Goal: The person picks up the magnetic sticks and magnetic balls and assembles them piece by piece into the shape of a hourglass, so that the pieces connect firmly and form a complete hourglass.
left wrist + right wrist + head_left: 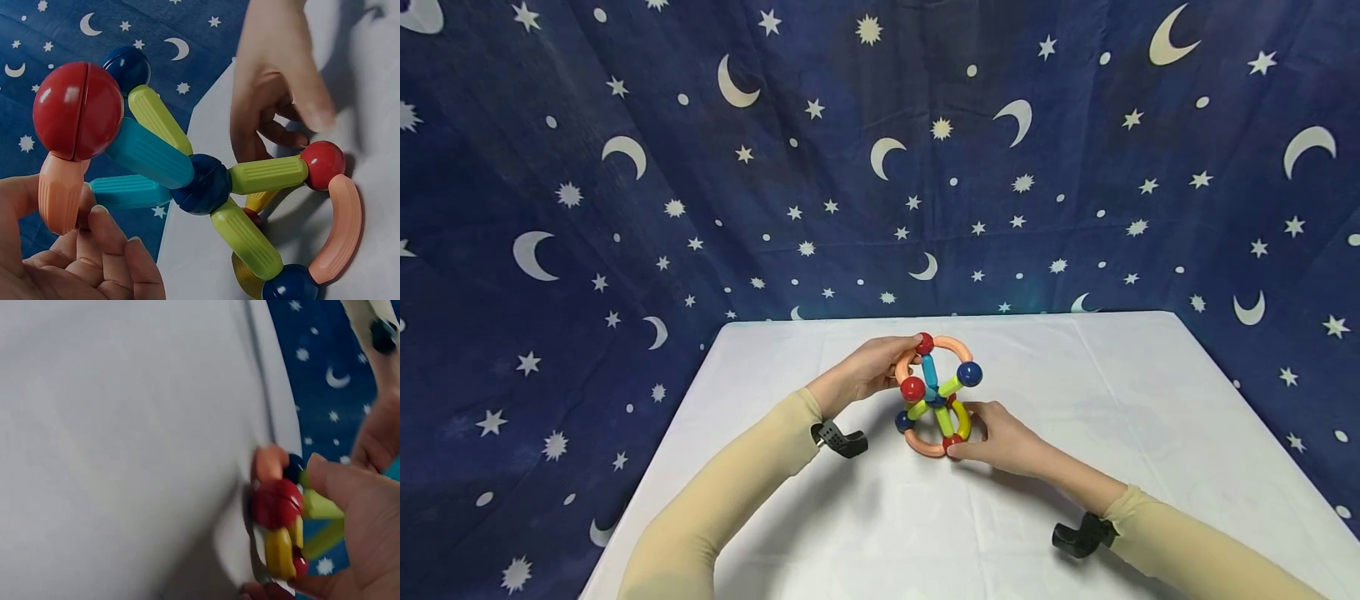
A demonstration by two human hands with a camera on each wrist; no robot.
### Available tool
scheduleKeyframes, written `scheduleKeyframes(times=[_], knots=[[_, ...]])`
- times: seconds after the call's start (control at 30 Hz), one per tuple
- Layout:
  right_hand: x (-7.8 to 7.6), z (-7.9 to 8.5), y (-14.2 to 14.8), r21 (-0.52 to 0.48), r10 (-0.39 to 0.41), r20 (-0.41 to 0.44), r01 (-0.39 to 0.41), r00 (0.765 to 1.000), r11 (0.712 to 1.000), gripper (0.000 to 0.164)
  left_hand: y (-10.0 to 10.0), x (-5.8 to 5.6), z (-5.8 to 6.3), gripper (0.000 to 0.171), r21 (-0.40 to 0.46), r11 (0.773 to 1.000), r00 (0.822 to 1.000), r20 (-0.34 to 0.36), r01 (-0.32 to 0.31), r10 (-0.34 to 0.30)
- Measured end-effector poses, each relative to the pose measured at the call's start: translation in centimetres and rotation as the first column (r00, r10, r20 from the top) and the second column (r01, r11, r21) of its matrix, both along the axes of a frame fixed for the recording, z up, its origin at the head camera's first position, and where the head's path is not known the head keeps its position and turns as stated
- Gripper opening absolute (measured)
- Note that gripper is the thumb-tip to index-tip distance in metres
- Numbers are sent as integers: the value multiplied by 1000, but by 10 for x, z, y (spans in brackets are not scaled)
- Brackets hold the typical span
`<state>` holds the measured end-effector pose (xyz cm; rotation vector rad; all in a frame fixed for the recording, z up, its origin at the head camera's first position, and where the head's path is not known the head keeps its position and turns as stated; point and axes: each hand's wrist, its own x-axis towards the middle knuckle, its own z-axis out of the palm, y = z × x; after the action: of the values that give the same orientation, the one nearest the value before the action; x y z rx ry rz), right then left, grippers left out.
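A structure of magnetic sticks and balls [936, 400] stands on the white table, one ring at its top and another at its base. Sticks in blue and lime meet at a dark blue center ball [201, 184]. My left hand [876, 365] grips the upper ring at a curved orange stick [60, 192], close to a red ball [78, 111]. Low on the other side, my right hand [1003, 437] curls its fingers and thumb about the lower ring, near a red ball [277, 504] and a curved yellow stick [279, 553].
The white table [1112, 400] extends around the structure. A dark blue cloth [835, 183] with moons and stars hangs behind and beside it. Black wrist mounts [1084, 536] sit by both beige sleeves [730, 483].
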<state>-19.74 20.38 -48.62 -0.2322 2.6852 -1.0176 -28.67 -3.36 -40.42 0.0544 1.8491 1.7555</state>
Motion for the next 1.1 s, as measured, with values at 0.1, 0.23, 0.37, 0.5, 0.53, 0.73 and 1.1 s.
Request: scheduleKeyframes(times=[0.1,0.23,0.37,0.5,0.53,0.73,1.1], knots=[[2,-5,-7,56,-5,-42,8,999,998,99,-1,0,0,36,7,1000,1000,0,-1,1],[2,-9,-10,87,-11,-81,18,997,996,95,-2,1,0,36,12,1000,1000,-5,-4,4],[1,-10,-11,93,-6,-86,14,996,996,94,-4,3,2,35,10,1000,1000,-8,-4,4],[0,-9,-11,94,-4,-83,12,997,996,93,-7,4,3,37,1,1000,1000,-9,-3,3],[0,-8,-12,92,-6,-79,13,997,996,92,-7,5,3,37,-4,1000,1000,-9,-6,6],[-4,-7,-12,72,22,-74,-16,997,997,89,-12,6,3,38,-32,999,1000,-8,-29,28],[-9,-6,-11,16,39,-62,-38,997,999,79,-23,9,2,33,-3,1000,1000,-18,-25,25]])
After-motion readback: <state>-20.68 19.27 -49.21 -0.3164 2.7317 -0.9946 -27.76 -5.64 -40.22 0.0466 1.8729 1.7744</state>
